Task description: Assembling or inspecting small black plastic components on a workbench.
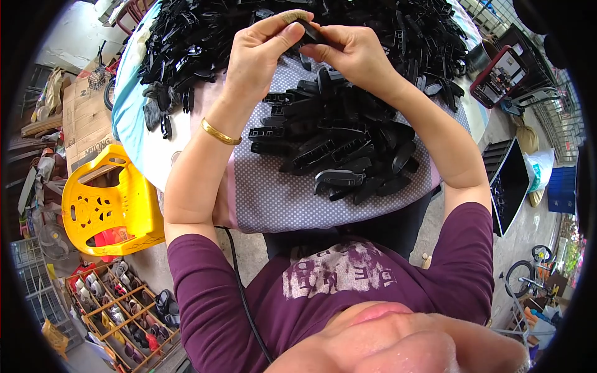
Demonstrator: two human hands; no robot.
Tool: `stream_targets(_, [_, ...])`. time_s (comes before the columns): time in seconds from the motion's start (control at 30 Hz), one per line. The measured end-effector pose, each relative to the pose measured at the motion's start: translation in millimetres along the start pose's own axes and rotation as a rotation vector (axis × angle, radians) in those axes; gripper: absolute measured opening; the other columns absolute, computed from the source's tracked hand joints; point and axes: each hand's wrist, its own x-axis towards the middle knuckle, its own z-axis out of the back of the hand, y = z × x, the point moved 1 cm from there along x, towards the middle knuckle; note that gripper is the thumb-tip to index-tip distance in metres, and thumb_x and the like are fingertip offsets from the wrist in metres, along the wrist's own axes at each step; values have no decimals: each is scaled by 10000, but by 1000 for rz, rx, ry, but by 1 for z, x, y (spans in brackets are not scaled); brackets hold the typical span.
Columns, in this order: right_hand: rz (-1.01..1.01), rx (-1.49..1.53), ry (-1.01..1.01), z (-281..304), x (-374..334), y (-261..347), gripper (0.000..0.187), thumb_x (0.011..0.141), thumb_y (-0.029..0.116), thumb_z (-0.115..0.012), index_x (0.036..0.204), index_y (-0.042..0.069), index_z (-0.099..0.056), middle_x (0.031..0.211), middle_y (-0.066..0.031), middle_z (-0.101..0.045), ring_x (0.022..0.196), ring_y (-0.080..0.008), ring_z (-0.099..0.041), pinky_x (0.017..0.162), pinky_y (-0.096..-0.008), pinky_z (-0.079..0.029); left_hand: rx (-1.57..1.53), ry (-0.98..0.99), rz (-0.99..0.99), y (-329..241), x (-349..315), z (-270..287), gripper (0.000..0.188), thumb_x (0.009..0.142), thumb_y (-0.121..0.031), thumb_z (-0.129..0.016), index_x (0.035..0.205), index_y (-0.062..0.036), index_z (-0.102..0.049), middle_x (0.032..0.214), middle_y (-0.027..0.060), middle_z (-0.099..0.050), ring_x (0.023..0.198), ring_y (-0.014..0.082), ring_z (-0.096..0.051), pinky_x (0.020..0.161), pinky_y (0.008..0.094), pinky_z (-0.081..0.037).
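a yellow plastic chair [106, 202] stands off the table's left edge. on the dotted cloth [273, 199], the left hand [258, 59] pinches one end of a small black plastic part [309, 30], thumb and forefinger closed on it; the right hand [354, 56] grips its other end. it is held above the table's middle, over a heap of black plastic pieces [339, 146]. this looks like the fitting or checking step; next likely needs a firm, aligned press. a phone [499, 76] leans near the right edge.
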Motion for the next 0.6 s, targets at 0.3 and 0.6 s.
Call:
stream_targets(0.3, [-80, -60, 273, 3, 19, -41, 411, 768, 334, -679, 1075, 63, -644, 811, -101, -667, 727, -167, -632, 673, -282, -501, 902, 497, -27, -53, -15, -30, 295, 747, -211, -723, 1006, -84, -661, 757, 75, -657, 667, 152, -626, 629, 243, -490])
stream_targets(0.6, [-78, -380, 127, -14, 14, -42, 315, 687, 227, -632, 940, 42, -670, 743, -100, -665, 705, -227, -646, 685, -302, -504, 1512, 269, 74, -24, -5, 19, 180, 751, -159, -668, 887, -41, -662, 889, 113, -607, 842, 267, -597, 763, 357, -484])
